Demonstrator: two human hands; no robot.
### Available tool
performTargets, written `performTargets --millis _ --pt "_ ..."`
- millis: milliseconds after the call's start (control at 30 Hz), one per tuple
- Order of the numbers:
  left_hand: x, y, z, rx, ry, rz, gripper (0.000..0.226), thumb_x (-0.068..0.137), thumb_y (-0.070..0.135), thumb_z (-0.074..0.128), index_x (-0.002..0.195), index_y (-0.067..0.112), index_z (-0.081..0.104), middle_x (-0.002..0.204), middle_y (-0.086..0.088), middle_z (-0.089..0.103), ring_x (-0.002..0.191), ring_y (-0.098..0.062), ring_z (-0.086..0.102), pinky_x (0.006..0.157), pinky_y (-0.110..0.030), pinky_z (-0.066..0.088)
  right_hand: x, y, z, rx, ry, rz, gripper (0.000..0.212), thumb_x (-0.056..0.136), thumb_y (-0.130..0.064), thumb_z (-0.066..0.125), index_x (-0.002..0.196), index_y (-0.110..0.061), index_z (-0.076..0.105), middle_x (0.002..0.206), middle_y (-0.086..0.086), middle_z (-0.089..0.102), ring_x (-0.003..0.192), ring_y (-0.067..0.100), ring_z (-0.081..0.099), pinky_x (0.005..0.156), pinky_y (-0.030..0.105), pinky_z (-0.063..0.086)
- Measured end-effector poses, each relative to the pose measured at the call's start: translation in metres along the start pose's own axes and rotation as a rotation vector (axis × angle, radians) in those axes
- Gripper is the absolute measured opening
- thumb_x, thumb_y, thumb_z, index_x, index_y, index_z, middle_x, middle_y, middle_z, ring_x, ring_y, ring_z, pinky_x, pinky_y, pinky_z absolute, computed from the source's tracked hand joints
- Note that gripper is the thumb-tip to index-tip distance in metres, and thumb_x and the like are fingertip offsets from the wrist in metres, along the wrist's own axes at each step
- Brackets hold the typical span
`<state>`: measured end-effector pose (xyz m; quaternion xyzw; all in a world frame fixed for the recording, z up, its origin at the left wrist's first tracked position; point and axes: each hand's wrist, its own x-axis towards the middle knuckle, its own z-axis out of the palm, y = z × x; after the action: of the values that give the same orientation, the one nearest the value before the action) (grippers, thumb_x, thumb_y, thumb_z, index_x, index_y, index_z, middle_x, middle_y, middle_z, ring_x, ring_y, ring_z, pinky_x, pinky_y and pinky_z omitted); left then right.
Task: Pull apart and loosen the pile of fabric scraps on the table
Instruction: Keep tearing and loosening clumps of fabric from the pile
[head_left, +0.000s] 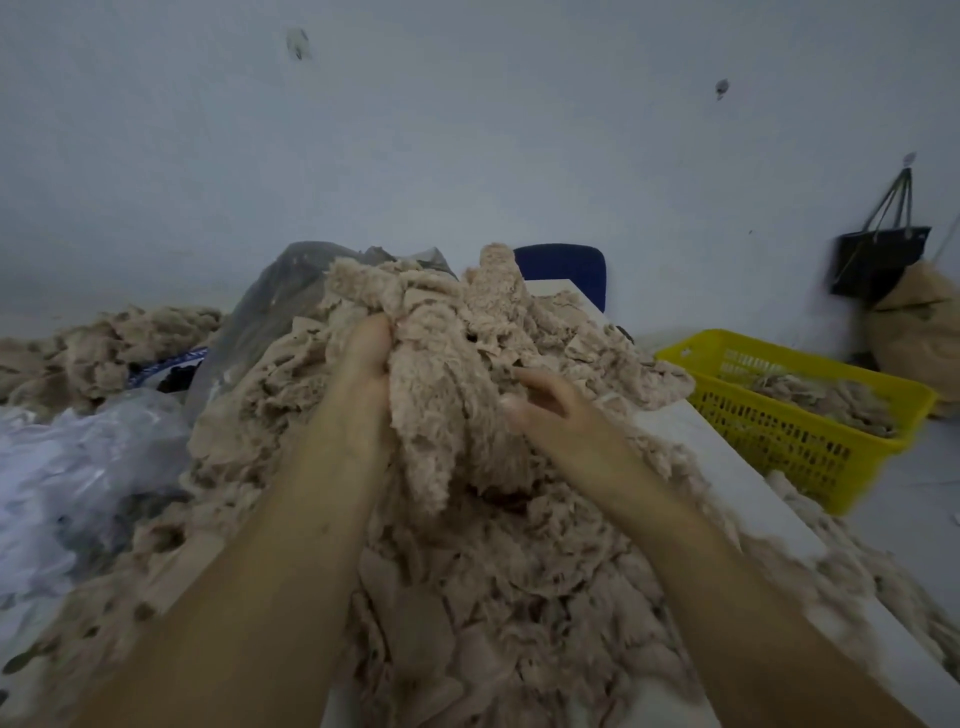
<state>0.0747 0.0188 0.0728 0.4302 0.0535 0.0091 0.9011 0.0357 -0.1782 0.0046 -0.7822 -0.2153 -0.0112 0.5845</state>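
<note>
Pile of fabric scraps (493, 571): we see a big beige, fluffy heap covering most of the table, rising to a peak in the middle and spilling toward us.
Table (727, 467): white; only a bare strip shows along the right side of the pile.
Plastic bags (67, 467): crumpled clear and white film lies to the left of the pile, with another greyish bag (270, 301) standing behind it.
Basket (810, 447): yellow, slatted, well off to the right beyond the table edge, with a few scraps in it.
Second heap (93, 348): more beige scraps, far left, apart from the main pile.
Sack (919, 332): brown, against the wall on the right.
Chair (566, 270): blue back showing behind the peak.
Black bag (878, 260): hangs on the wall above the sack.
Clump (441, 405): a long fuzzy wad lifted at the top of the pile, between our hands.
Left hand (363, 358): fingers curled and sunk into the clump, gripping it.
Right hand (550, 405): blurred, fingers bent against the clump's right side; we cannot tell whether they hold it.
</note>
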Motion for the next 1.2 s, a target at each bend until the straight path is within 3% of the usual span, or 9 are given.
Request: performTargets --millis 133,267,400,533,667,900,1000,1100,1200 --pt "-0.010 0.001 0.015 -0.025 -0.112 0.016 0.060 0.104 0.015 0.037 0.050 0.011 0.064 0.054 0.000 0.056 0.056 -0.010 0.051 0.062 -0.018 0.044 0.004 0.009 0.032 -0.200 -0.045 -0.023 0.015 0.096 -0.035 0.056 0.094 -0.048 0.051 0.088 -0.030 0.054 0.081 -0.008 0.055 0.069 0.010 0.041" --pt "-0.012 0.018 0.004 -0.131 -0.062 0.062 0.045 0.102 0.020 0.040 0.062 0.010 0.060 0.060 -0.002 0.058 0.060 -0.010 0.054 0.064 -0.019 0.048 -0.003 0.021 0.008 0.046 0.147 0.162 0.031 0.101 -0.026 0.043 0.081 -0.047 0.055 0.045 -0.020 0.040 0.042 -0.001 0.043 0.045 0.014 0.034" --pt "-0.003 0.024 -0.013 -0.185 0.044 0.133 0.019 0.100 0.016 0.039 0.100 0.018 0.058 0.090 0.001 0.056 0.073 -0.009 0.057 0.071 -0.023 0.050 -0.009 0.028 -0.018 0.276 0.208 0.282 0.029 0.102 -0.017 0.033 0.080 -0.015 0.052 0.046 -0.008 0.030 0.039 0.011 0.021 0.040 0.024 0.021" --pt "-0.018 0.009 0.013 -0.140 0.012 0.197 0.026 0.089 0.009 0.045 0.069 0.014 0.061 0.063 0.000 0.063 0.050 -0.006 0.061 0.052 -0.017 0.050 -0.010 0.020 0.007 0.121 0.051 0.249 0.025 0.096 -0.036 0.045 0.077 -0.024 0.058 0.050 -0.014 0.044 0.043 0.007 0.040 0.048 0.022 0.035" --pt "-0.022 0.003 0.035 -0.211 -0.073 0.073 0.009 0.072 0.004 0.049 0.078 0.011 0.047 0.082 -0.008 0.050 0.073 -0.019 0.048 0.080 -0.024 0.040 -0.007 0.008 0.056 -0.098 -0.192 0.094 0.031 0.093 -0.043 0.063 0.071 -0.022 0.058 0.053 -0.020 0.057 0.049 -0.007 0.051 0.047 0.007 0.036" --pt "-0.022 0.026 0.022 -0.239 -0.089 0.240 0.009 0.069 0.001 0.045 0.074 0.007 0.051 0.061 -0.013 0.063 0.056 -0.024 0.062 0.053 -0.029 0.056 -0.016 0.026 0.021 -0.119 0.069 0.269 0.022 0.102 -0.020 0.047 0.109 -0.011 0.065 0.094 0.008 0.070 0.073 0.012 0.057 0.072 0.029 0.048" --pt "-0.027 0.029 0.013 -0.262 -0.076 0.245 0.030 0.087 0.006 0.043 0.068 -0.001 0.065 0.057 -0.018 0.067 0.046 -0.027 0.067 0.039 -0.035 0.054 -0.024 0.035 -0.021 -0.067 0.240 0.386 0.034 0.104 -0.027 0.042 0.125 -0.006 0.058 0.061 -0.007 0.057 0.051 0.010 0.043 0.057 0.035 0.044" --pt "-0.021 0.017 0.013 -0.328 -0.081 0.189 0.052 0.092 0.010 0.039 0.050 -0.003 0.066 0.054 -0.016 0.065 0.061 -0.029 0.064 0.068 -0.031 0.059 -0.023 0.038 -0.039 -0.131 0.255 0.365 0.030 0.104 -0.023 0.041 0.102 0.000 0.061 0.046 -0.008 0.044 0.040 0.007 0.038 0.048 0.025 0.036" --pt "-0.015 0.007 0.016 -0.355 -0.180 0.060 0.027 0.086 0.016 0.048 0.081 -0.002 0.067 0.091 -0.018 0.064 0.099 -0.026 0.055 0.101 -0.032 0.046 -0.024 0.030 -0.043 -0.341 0.163 0.203 0.036 0.102 -0.034 0.047 0.075 -0.010 0.055 0.067 0.000 0.051 0.058 0.007 0.044 0.057 0.027 0.030"
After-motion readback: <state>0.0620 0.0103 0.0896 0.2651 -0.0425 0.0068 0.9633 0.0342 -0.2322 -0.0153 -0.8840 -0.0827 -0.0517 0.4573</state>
